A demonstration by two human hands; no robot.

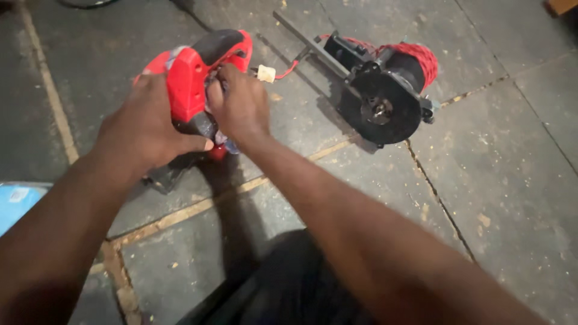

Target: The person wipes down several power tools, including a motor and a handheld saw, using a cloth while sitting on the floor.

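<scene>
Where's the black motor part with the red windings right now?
In the head view, the black motor part lies on the tiled floor, upper right of the right hand, apart from the red tool housing.

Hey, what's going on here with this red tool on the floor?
A person holds a red and black power tool housing above a dark tiled floor. The left hand grips its body while the right hand works its fingers into the side. A black motor assembly with red windings lies apart on the floor, a red wire with a white connector trailing from it.

One head-worn view, steeply down and close over the hands [192, 117] and perhaps a tiled floor [500, 180]
</scene>
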